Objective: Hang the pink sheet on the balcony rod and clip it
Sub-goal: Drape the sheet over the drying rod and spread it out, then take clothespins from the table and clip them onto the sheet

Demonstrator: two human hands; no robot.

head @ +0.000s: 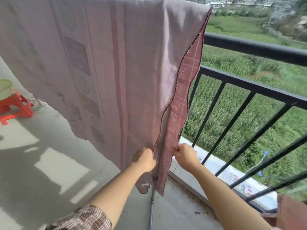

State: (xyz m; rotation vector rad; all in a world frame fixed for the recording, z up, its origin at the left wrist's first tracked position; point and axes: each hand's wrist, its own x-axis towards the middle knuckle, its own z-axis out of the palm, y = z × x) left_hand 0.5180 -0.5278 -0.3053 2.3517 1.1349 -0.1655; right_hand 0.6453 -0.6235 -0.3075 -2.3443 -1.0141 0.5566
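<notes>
The pink sheet [103,63] hangs folded over a rod hidden along the top edge, its two layers dropping toward the floor. My left hand [145,159] pinches the near layer's side edge low down. My right hand [185,155] pinches the far layer's edge, whose darker checked side [181,100] faces me. A grey metal pole [152,205] of the drying stand runs down between the two layers. No clip is visible.
A black balcony railing [249,87] runs along the right, with green fields beyond. A red plastic stool [15,107] carrying a pale basin [5,88] stands at the left on the concrete floor [49,171]. A reddish-brown object [292,213] sits at bottom right.
</notes>
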